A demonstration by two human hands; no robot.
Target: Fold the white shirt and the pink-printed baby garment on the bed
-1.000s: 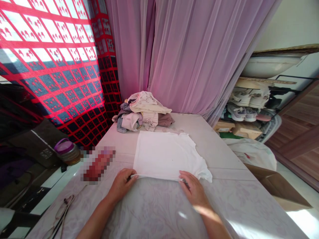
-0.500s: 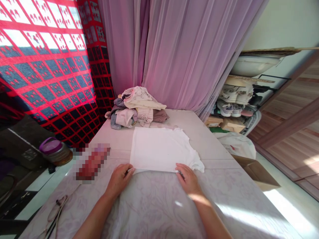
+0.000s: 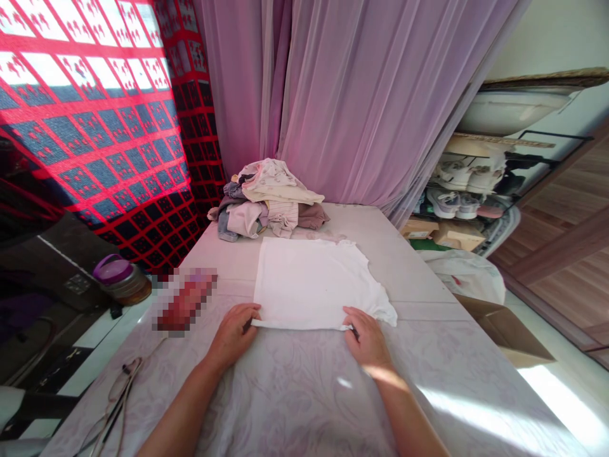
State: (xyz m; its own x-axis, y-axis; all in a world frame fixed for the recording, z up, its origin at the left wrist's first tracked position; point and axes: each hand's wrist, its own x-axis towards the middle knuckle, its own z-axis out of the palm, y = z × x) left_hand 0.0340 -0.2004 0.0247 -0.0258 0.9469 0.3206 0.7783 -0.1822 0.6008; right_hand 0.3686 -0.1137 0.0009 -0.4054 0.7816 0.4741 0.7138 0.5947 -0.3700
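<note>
A white T-shirt (image 3: 309, 285) lies flat on the cloth-covered table (image 3: 290, 393), with its near edge folded into a straight line. My left hand (image 3: 233, 337) grips the left end of that folded edge. My right hand (image 3: 366, 336) pinches the right end, close to a crumpled sleeve. A pile of pale folded clothes (image 3: 269, 200) sits just beyond the shirt. A pixelated, blurred reddish object (image 3: 185, 301) lies to the left of the shirt, and its kind is hidden.
Thin cords or eyeglasses (image 3: 118, 393) lie at the table's near left. Beyond the left edge stands a purple-lidded jar (image 3: 118, 279). A white bag (image 3: 464, 276) and a cardboard box (image 3: 504, 333) sit past the right edge, below a shoe rack (image 3: 461, 197). Lilac curtains (image 3: 342, 95) hang behind.
The view has shifted slightly. Both hands stay at the shirt's near edge, which now looks straighter and flatter.
</note>
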